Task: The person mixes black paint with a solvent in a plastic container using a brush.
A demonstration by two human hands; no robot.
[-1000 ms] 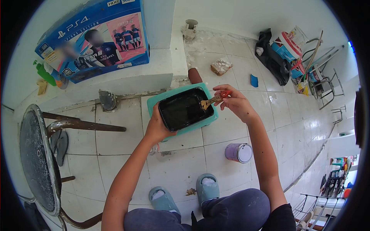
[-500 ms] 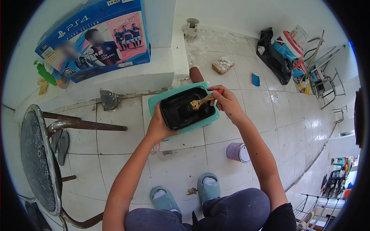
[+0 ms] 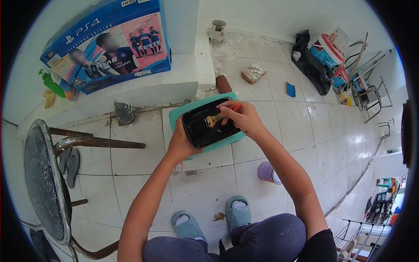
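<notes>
A black rectangular tray [image 3: 197,136], dark and glossy inside, rests over a teal plastic stool or container [image 3: 176,112] on the tiled floor. Along the tray's left side, my left hand [image 3: 181,142] is closed on its edge. My right hand [image 3: 242,117] is wrapped round the handle of a paintbrush [image 3: 212,121] with an orange-red end. The brush's yellowish ferrule shows, and its tip points down into the tray near the middle. Some of the handle is hidden by my fingers. A purple paint can [image 3: 266,171] stands on the floor, partly behind my right forearm.
A worn round stool [image 3: 43,174] is at the left. A PS4 box [image 3: 109,48] sits on the ledge above. A brick chunk [image 3: 253,73] and a blue scrap [image 3: 291,89] lie on the floor. Buckets [image 3: 325,51] and a black bag [image 3: 310,67] are at the upper right.
My right hand has moved left and further over the tray, carrying the paintbrush toward the tray's middle. My left hand keeps its hold on the tray's edge.
</notes>
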